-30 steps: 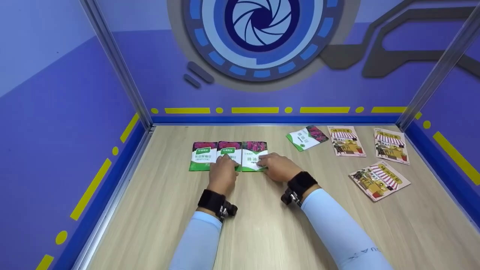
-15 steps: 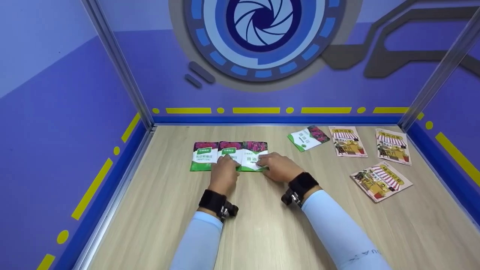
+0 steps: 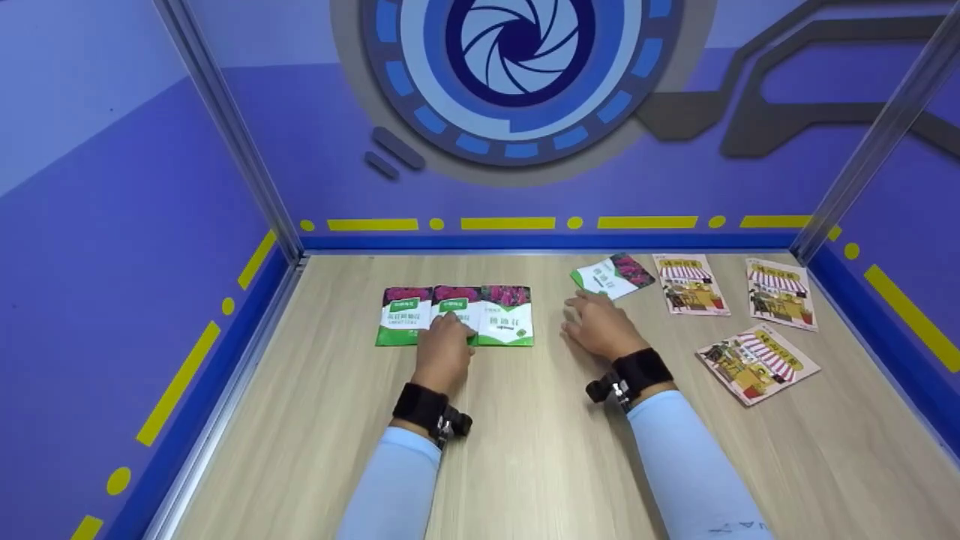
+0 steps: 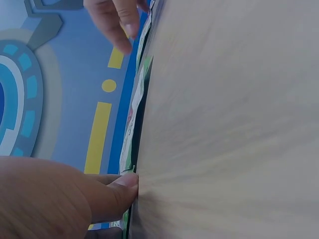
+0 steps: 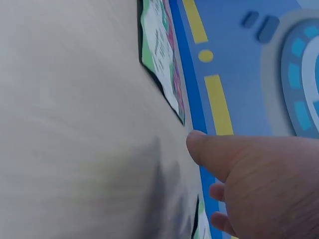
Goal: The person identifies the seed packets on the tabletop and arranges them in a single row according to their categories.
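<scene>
Three green-and-white seed packets with pink flowers lie side by side in a row in the head view: a left packet (image 3: 403, 315), a middle packet (image 3: 455, 295) and a right packet (image 3: 507, 319). My left hand (image 3: 444, 351) is on the middle packet, fingertips on its face. In the left wrist view the thumb (image 4: 124, 183) sits at its near edge, pinching it. My right hand (image 3: 602, 326) holds nothing, with fingers loosely bent. Its fingertips are right at the near corner of a fourth, slanted green-and-white packet (image 3: 613, 277).
On the right of the wooden table (image 3: 525, 465) lie three pink packets with a striped awning picture: one (image 3: 691, 285) beside the slanted packet, another (image 3: 781, 294) farther right, and a turned one (image 3: 757, 364) nearer. A blue-purple wall (image 3: 517, 191) closes off the back.
My right hand has left the right packet of the row and moved right and away from me, to the slanted packet. My left hand stays on the middle packet.
</scene>
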The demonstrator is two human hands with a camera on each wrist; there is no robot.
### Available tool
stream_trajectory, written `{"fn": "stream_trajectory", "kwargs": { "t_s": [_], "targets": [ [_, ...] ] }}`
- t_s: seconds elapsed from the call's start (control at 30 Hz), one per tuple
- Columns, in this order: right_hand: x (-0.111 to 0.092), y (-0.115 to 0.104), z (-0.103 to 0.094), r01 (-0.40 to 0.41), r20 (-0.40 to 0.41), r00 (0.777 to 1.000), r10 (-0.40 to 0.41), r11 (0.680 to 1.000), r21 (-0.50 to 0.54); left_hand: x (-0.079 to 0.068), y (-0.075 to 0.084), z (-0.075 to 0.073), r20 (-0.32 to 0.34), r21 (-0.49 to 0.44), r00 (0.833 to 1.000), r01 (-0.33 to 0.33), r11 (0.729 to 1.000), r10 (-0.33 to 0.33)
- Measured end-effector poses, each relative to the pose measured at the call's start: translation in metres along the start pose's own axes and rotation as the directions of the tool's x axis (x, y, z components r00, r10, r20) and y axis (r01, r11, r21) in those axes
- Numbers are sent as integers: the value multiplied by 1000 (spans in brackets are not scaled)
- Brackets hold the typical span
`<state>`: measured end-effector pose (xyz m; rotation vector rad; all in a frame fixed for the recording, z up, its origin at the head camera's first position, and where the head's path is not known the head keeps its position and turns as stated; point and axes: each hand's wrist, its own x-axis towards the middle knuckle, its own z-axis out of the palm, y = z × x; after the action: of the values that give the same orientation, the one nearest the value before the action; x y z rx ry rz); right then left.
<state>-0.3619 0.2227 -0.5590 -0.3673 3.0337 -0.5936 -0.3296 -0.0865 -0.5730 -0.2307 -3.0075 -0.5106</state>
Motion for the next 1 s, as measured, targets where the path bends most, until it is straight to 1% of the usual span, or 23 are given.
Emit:
{"fn": "stream_trajectory", "kwargs": {
  "t_s": [0.07,0.13,0.23,0.3,0.37,0.5,0.57,0.77,0.87,1.0],
  "targets": [
    [-2,10,-4,-40,33,999,40,999,-4,0,0,0,3,-1,1000,-2,1000,2],
    [-4,18,-9,-64,82,995,64,998,-5,1,1,0,5,-9,1000,0,1000,0],
    [-6,28,-13,-86,162,983,86,996,-3,1,0,1,8,-23,1000,8,1000,-8],
    [-7,33,-12,-89,179,980,89,996,-8,2,-1,1,4,-24,1000,11,1000,-11],
    [-9,36,-11,-86,167,982,87,996,-12,2,-1,0,7,-29,1000,14,999,-14],
    [-17,40,-8,-99,92,991,97,995,17,2,-2,1,18,-29,1000,20,999,-20],
    [-23,41,-7,-110,65,992,108,993,29,2,-3,2,24,-27,999,26,999,-25],
    [-32,40,-7,-141,35,990,140,989,40,1,-4,1,17,-30,1000,27,999,-27],
    [-34,39,-8,-121,18,993,120,991,52,1,-4,1,12,-32,1000,25,999,-25],
    [-33,40,-6,-63,-45,997,65,997,46,2,-4,1,24,-13,1000,18,1000,-18]
  ]
}}
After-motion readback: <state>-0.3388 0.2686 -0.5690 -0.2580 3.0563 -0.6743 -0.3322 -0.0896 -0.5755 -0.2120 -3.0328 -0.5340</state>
